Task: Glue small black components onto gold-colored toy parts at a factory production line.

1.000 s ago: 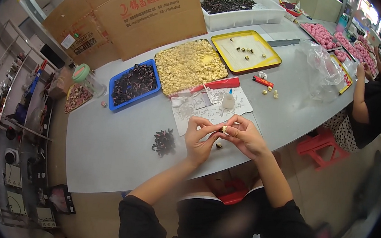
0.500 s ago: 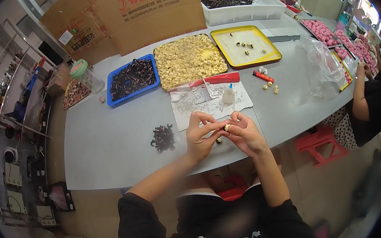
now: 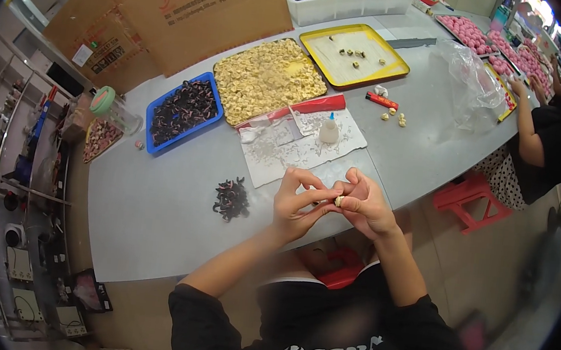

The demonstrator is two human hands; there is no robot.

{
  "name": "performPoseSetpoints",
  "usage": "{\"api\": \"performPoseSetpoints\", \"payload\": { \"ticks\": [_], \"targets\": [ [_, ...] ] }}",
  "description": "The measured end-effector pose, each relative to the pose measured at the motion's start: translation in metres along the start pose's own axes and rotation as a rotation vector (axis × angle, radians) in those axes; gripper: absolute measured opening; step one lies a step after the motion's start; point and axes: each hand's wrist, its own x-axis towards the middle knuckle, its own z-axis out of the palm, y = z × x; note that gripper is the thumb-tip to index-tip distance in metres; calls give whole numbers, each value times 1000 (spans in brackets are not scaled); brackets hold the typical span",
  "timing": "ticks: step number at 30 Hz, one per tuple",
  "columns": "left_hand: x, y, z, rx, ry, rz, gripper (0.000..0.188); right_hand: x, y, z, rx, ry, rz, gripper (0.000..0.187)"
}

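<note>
In front of me, over the near table edge, both hands meet at a small cream-coloured piece (image 3: pixel 339 200). My right hand (image 3: pixel 369 208) pinches this piece between thumb and fingers. My left hand (image 3: pixel 296 207) is closed in a pinch against it from the other side; whatever its fingertips hold is hidden. Left of my hands lies a loose pile of dark curled pieces (image 3: pixel 231 199). Beyond them, a small squeeze bottle with a blue tip (image 3: pixel 329 131) stands on a white sheet (image 3: pixel 261 159) strewn with pale bits.
Behind are a blue tray (image 3: pixel 153 146) of dark curled pieces, a tray of cream pieces (image 3: pixel 270 78) and a yellow tray (image 3: pixel 404 70) with several pieces. A red tube (image 3: pixel 382 100), clear plastic bag (image 3: pixel 468 85) and lidded jar (image 3: pixel 116 113) stand about. A co-worker (image 3: pixel 551 138) sits right.
The view has shifted slightly, and the table things appear a little further left. My hands stay together at the cream piece; a dark-and-cream piece seen below them earlier is now out of sight.
</note>
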Motion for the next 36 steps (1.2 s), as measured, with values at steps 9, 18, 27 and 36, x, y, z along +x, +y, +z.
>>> {"api": "performPoseSetpoints", "payload": {
  "ticks": [9,18,27,36],
  "targets": [
    [3,8,2,-116,-124,31,35,-20,-2,-1,11,38,33,39],
    [5,19,-3,-490,-358,-143,26,-41,-4,8,-51,3,144,43],
    [2,21,2,-548,-371,-106,31,-48,-1,12,-9,90,190,57],
    [4,27,2,-504,-401,-55,30,-56,0,13,17,85,192,59]
  ]
}}
